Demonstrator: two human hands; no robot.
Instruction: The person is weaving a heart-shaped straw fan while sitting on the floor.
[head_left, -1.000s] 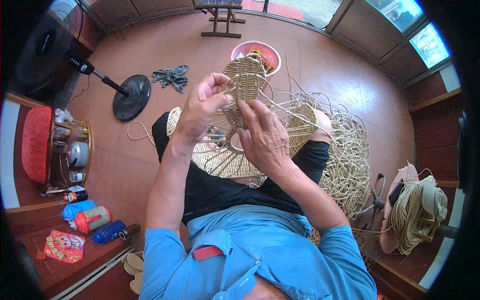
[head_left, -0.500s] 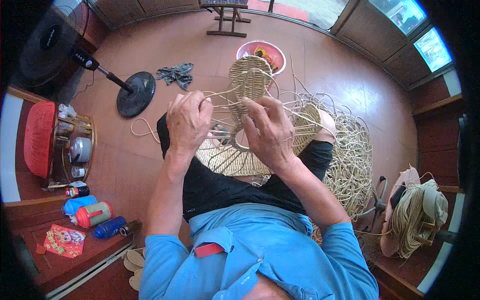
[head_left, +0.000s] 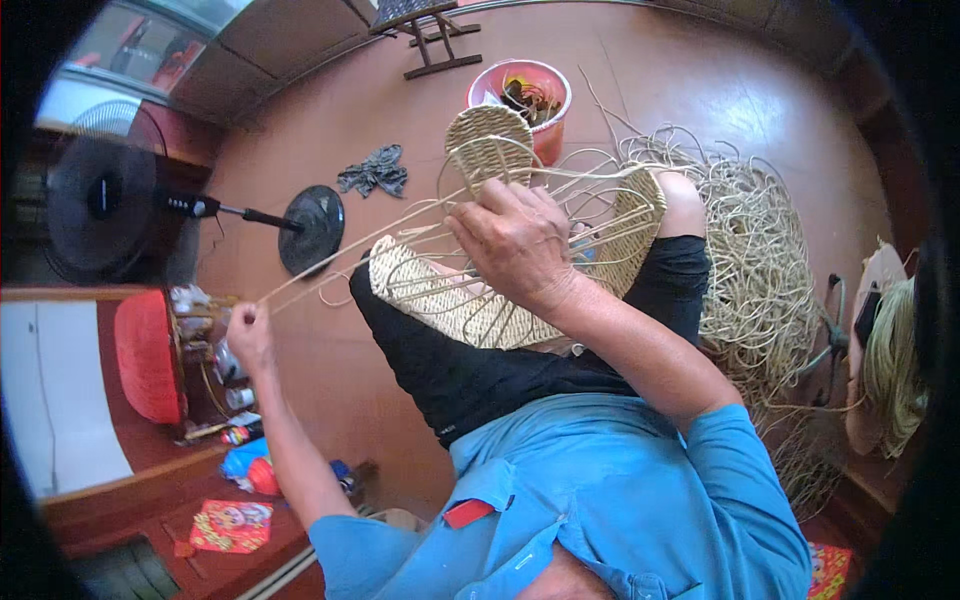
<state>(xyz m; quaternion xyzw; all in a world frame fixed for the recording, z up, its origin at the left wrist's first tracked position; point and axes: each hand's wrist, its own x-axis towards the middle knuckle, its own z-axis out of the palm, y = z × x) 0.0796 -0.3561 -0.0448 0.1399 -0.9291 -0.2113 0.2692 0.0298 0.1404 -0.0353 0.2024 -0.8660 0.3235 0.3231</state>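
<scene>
Beyond the left hand are a black fan and, farther off, glass panes, with a white panel left of that hand, while past the right hand a reddish-brown floor with a pale gleam reaches a wooden stand.

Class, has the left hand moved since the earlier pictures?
Yes: the left hand has swung leftward, from right of the fan's black base to its left.

Left arm outstretched, left grip pinched
</scene>
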